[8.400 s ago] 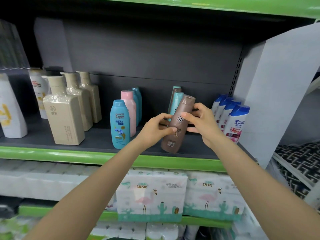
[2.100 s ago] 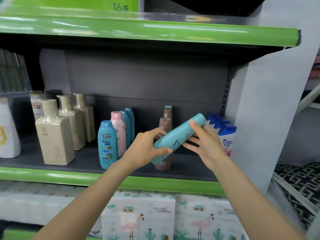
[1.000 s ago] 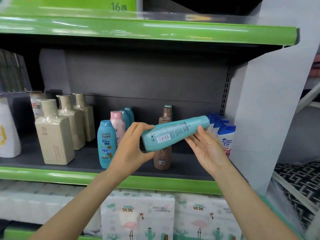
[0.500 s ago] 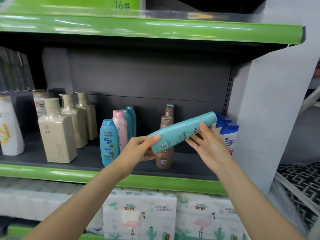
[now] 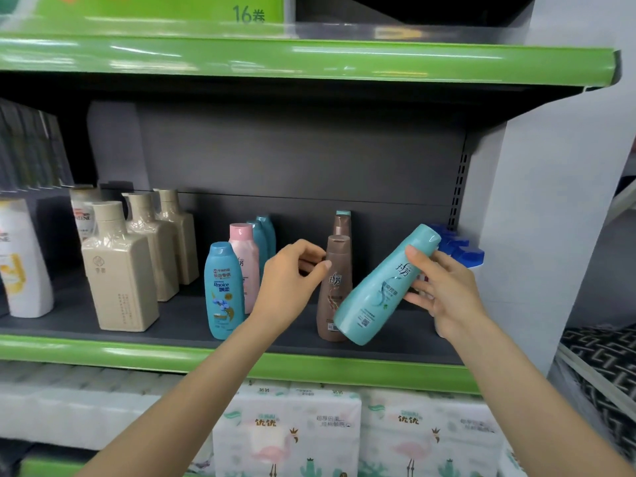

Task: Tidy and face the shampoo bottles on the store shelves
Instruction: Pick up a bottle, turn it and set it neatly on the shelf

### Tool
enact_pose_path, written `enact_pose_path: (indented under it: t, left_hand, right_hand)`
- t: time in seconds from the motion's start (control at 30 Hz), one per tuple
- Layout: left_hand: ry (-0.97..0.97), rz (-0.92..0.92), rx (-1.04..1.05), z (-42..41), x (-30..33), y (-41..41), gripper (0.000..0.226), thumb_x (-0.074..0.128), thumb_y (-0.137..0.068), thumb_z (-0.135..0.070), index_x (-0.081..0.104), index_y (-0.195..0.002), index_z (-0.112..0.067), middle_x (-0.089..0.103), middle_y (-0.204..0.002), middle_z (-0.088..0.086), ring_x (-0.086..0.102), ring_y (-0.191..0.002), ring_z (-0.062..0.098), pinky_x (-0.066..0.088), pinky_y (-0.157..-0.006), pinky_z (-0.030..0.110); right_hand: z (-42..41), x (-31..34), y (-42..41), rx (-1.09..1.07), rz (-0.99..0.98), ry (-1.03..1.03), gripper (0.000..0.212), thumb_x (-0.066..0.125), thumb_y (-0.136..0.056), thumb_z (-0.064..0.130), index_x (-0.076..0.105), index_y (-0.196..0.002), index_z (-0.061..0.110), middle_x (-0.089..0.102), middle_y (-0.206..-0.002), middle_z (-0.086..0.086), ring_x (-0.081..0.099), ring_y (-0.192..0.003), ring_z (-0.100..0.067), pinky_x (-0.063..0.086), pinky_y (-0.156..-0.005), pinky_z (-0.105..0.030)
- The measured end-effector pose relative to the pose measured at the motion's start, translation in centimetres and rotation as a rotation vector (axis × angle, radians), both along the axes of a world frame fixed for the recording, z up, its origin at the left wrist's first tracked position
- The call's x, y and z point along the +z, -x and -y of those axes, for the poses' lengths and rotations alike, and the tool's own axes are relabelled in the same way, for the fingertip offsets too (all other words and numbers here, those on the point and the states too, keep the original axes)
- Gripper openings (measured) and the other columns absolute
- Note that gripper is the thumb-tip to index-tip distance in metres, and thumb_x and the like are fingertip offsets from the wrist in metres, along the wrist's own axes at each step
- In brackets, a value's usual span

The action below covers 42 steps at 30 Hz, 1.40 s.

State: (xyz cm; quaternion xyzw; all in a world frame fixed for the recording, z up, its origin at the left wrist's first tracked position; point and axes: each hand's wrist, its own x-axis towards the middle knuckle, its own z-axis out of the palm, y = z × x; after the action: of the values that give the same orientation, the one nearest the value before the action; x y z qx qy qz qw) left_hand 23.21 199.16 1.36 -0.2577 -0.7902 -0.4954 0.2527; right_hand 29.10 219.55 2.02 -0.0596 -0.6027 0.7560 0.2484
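My right hand (image 5: 442, 292) grips a teal shampoo bottle (image 5: 382, 290), tilted with its cap up to the right and its label facing me, just above the shelf (image 5: 172, 325). My left hand (image 5: 287, 284) is off the teal bottle, fingers curled loosely, its fingertips close to a brown bottle (image 5: 335, 287) that stands upright behind. A second brown bottle (image 5: 343, 223) and a teal cap show further back. To the left stand a blue Rejoice bottle (image 5: 222, 290) and a pink bottle (image 5: 245, 266).
Beige square bottles (image 5: 118, 270) and white bottles (image 5: 22, 259) fill the left of the shelf. Blue-capped white bottles (image 5: 459, 247) stand against the grey side panel (image 5: 537, 218). Packs of tissue (image 5: 285, 432) lie on the shelf below. A green shelf edge (image 5: 309, 60) runs overhead.
My left hand let go of the teal bottle's base and moved back toward the brown bottle. My right hand swung the teal bottle from nearly flat to steeply tilted, label now toward me.
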Motion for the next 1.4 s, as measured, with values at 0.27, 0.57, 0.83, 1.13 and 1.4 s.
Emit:
enact_pose_path:
  t: [0.27, 0.57, 0.83, 1.13, 1.4]
  left_hand:
    - [0.222, -0.048, -0.060, -1.6, 2.0, 3.6, 0.043, 0.067, -0.084, -0.023, 0.053, -0.125, -0.021, 0.050, -0.118, -0.005, 0.047, -0.106, 0.005, 0.037, -0.089, 0.017]
    - [0.215, -0.005, -0.134, -1.5, 1.7, 5.2, 0.037, 0.075, -0.076, -0.018, 0.062, -0.110, -0.018, 0.066, -0.101, 0.000, 0.064, -0.087, 0.010, 0.052, -0.081, 0.020]
    - [0.134, 0.031, -0.159, -1.5, 1.6, 5.4, 0.037, 0.078, -0.074, -0.017, 0.065, -0.108, -0.021, 0.066, -0.091, -0.008, 0.064, -0.082, 0.004, 0.047, -0.074, 0.005]
    - [0.139, 0.017, -0.162, -1.4, 1.3, 5.7, 0.037, 0.079, -0.072, -0.019, 0.065, -0.106, -0.024, 0.068, -0.094, -0.008, 0.065, -0.082, 0.003, 0.049, -0.077, 0.011]
    - [0.171, -0.003, -0.148, -1.3, 1.4, 6.0, 0.035, 0.079, -0.072, -0.023, 0.064, -0.104, -0.026, 0.069, -0.095, -0.006, 0.066, -0.082, 0.005, 0.052, -0.081, 0.023]
  right_hand:
    - [-0.3, 0.7, 1.3, -0.068, 0.001, -0.153, 0.019, 0.077, -0.076, 0.014, 0.068, -0.092, 0.019, 0.070, -0.098, -0.007, 0.068, -0.095, -0.021, 0.057, -0.078, -0.039]
    - [-0.3, 1.9, 6.0, -0.110, 0.036, -0.307, 0.018, 0.076, -0.076, 0.013, 0.066, -0.090, 0.018, 0.068, -0.088, 0.000, 0.066, -0.090, -0.020, 0.055, -0.084, -0.045]
    - [0.5, 1.5, 10.9, -0.041, 0.129, -0.402, 0.027, 0.079, -0.073, 0.015, 0.068, -0.097, 0.016, 0.070, -0.092, -0.004, 0.067, -0.088, -0.019, 0.056, -0.077, -0.040]
    - [1.8, 0.0, 13.4, 0.000, 0.126, -0.474, 0.015, 0.073, -0.079, 0.011, 0.066, -0.088, 0.021, 0.069, -0.089, -0.003, 0.063, -0.078, -0.013, 0.052, -0.065, -0.028]
    - [2.0, -0.2, 14.3, -0.034, 0.103, -0.513, 0.023, 0.072, -0.078, 0.012, 0.069, -0.101, 0.013, 0.070, -0.095, -0.005, 0.064, -0.083, -0.016, 0.054, -0.072, -0.031]
